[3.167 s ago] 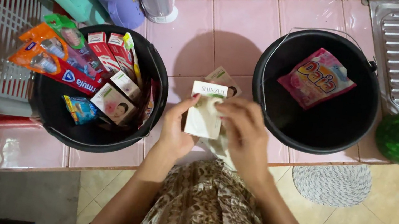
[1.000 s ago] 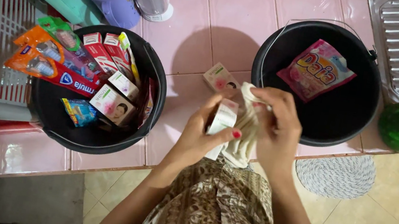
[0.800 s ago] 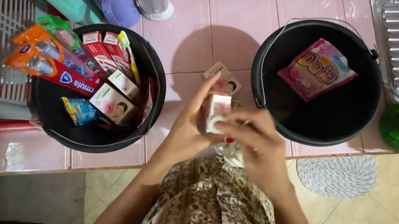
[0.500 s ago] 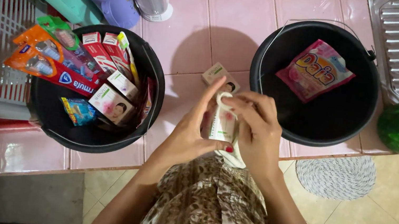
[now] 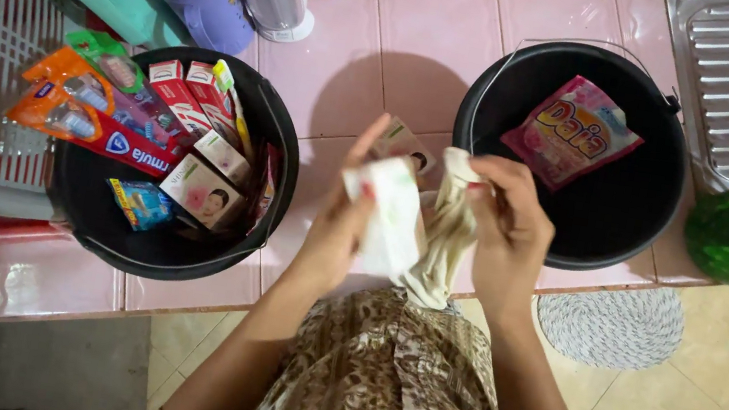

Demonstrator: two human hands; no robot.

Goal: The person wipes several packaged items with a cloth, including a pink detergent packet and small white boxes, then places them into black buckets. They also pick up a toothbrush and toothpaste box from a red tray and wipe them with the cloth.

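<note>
White box [image 5: 387, 214] (blurred) and cloth [image 5: 447, 238] between hands

Pink sachet [image 5: 573, 131] in right bucket [image 5: 641, 241]; red cartons [image 5: 191, 97] in left.

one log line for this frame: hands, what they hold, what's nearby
left hand: holds small white box | right hand: holds cream cloth | nearby: left black bucket, right black bucket

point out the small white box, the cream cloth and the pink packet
small white box [image 5: 387, 218], head view, middle of its pale face
cream cloth [image 5: 444, 247], head view, hanging folds
pink packet [image 5: 573, 131], head view, centre of its front
</note>
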